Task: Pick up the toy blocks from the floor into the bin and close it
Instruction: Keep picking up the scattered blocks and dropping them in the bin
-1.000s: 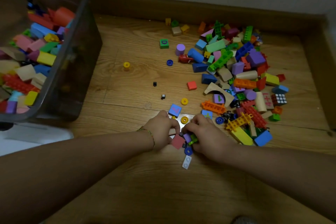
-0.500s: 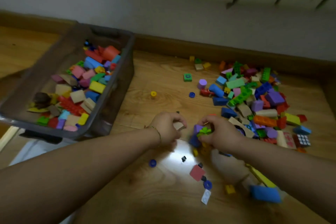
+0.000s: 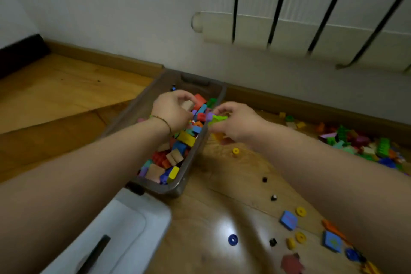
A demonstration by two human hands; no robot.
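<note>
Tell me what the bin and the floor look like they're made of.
The bin looks like smoky translucent plastic, smooth: its walls are dark yet partly see-through. The floor looks like wood or wood-look laminate, glossy: grain lines, plank seams and a bright glare patch show.

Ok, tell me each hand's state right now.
Left hand: holds a beige wooden block over the grey plastic bin.
Right hand: grips green and purple plastic blocks.
</note>
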